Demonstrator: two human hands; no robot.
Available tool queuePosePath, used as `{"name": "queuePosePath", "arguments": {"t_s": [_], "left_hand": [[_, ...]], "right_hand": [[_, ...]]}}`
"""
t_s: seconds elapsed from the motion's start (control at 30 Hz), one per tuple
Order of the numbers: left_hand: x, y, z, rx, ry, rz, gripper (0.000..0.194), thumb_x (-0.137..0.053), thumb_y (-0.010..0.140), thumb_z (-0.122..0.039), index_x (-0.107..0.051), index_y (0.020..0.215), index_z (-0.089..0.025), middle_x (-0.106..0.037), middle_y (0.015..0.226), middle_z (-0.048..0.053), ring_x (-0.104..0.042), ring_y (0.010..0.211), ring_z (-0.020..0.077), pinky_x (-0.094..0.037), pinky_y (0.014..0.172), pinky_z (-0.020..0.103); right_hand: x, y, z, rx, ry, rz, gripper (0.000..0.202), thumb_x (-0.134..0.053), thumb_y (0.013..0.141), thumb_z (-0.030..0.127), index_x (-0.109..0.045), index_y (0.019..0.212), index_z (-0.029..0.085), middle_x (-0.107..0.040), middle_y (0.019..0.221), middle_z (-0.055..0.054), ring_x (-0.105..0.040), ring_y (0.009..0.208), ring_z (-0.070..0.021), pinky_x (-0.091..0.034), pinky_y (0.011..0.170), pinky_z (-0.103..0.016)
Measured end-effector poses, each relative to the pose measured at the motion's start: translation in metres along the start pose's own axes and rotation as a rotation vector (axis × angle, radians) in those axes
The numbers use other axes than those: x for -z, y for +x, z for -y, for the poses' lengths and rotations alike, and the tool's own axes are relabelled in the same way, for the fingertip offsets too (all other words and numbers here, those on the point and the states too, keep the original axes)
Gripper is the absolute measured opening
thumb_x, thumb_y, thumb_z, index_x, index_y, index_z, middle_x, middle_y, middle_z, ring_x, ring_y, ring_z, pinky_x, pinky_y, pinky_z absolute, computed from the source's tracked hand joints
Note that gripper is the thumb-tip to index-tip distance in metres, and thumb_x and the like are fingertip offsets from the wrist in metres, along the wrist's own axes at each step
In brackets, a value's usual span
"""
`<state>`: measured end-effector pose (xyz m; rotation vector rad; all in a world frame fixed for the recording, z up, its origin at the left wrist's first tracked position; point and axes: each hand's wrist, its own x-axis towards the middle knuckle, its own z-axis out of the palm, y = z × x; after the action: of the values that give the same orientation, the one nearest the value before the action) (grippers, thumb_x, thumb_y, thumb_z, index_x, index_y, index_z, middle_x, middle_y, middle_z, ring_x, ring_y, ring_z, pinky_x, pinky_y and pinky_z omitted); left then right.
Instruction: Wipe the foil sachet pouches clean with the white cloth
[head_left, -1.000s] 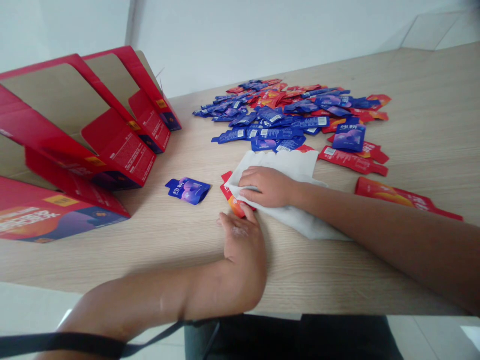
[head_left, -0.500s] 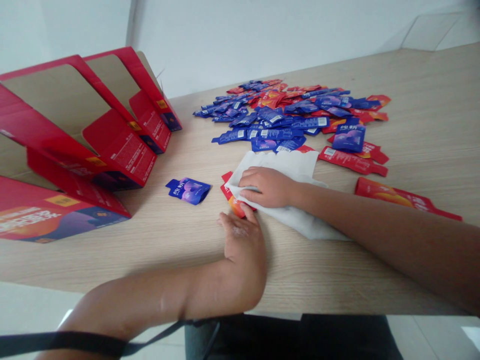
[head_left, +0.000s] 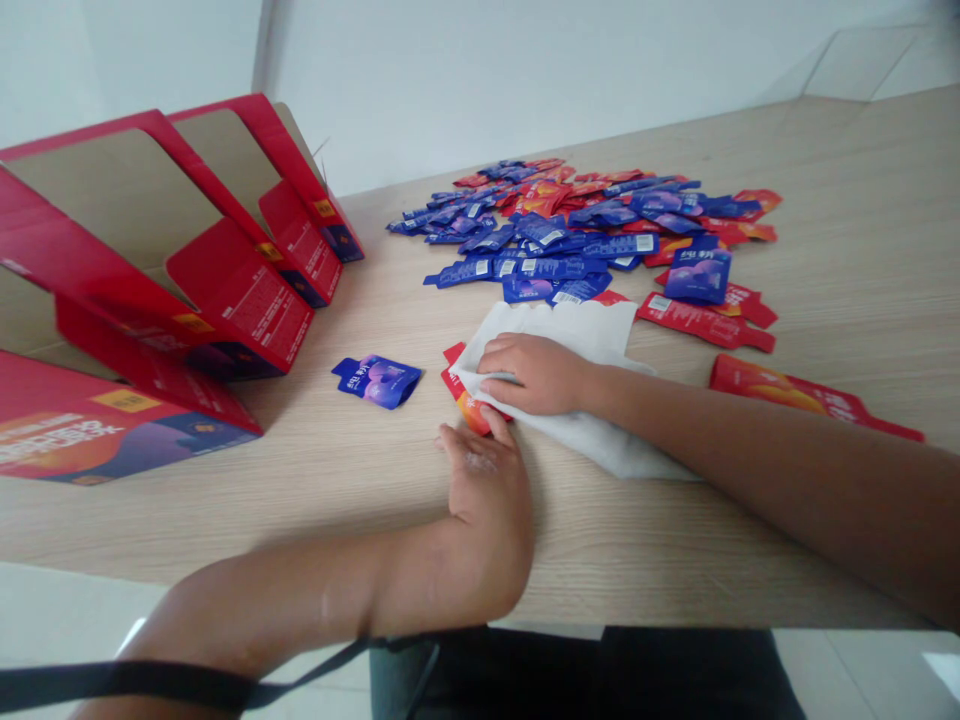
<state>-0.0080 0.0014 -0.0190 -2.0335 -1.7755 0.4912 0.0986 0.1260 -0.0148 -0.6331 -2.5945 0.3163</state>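
A white cloth (head_left: 577,330) lies on the table, partly over a red and orange pouch (head_left: 471,410). My right hand (head_left: 531,373) has its fingers closed on the cloth, a fold of it between thumb and fingers. Just below, my left hand (head_left: 484,465) rests with fingers apart, its fingertips touching the lower edge of that pouch. To the left a blue pouch (head_left: 377,381) lies by itself. Behind the cloth spreads a heap of blue and red pouches (head_left: 547,235).
Several red open boxes (head_left: 240,300) stand at the left of the wooden table (head_left: 360,490). Beside my right forearm lies a red pouch (head_left: 795,390). A white wall runs behind the table. A dark strap crosses my left arm.
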Motion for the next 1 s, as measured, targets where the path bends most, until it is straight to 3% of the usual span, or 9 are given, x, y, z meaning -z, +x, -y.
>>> {"name": "queuePosePath", "arguments": {"t_s": [0.7, 1.0], "left_hand": [[-0.0017, -0.0023, 0.0008, 0.009, -0.074, -0.043, 0.050, -0.032, 0.084, 0.005, -0.052, 0.131, 0.005, -0.073, 0.098, 0.027, -0.070, 0.098, 0.0277, -0.047, 0.100, 0.050], [-0.0006, -0.0014, 0.0009, -0.012, 0.064, -0.015, 0.051, -0.033, 0.085, 0.002, -0.051, 0.132, 0.002, -0.074, 0.094, 0.022, -0.071, 0.094, 0.0246, -0.049, 0.099, 0.046]], "right_hand": [[-0.0005, 0.0006, -0.0009, 0.020, 0.010, -0.013, 0.026, -0.047, 0.091, 0.027, -0.069, 0.091, 0.012, -0.067, 0.090, -0.011, -0.056, 0.086, -0.0210, -0.041, 0.084, -0.036], [-0.0014, 0.0002, -0.0024, 0.024, 0.014, -0.018, 0.026, -0.047, 0.091, 0.027, -0.069, 0.091, 0.013, -0.067, 0.090, -0.010, -0.055, 0.085, -0.0212, -0.041, 0.084, -0.036]]}}
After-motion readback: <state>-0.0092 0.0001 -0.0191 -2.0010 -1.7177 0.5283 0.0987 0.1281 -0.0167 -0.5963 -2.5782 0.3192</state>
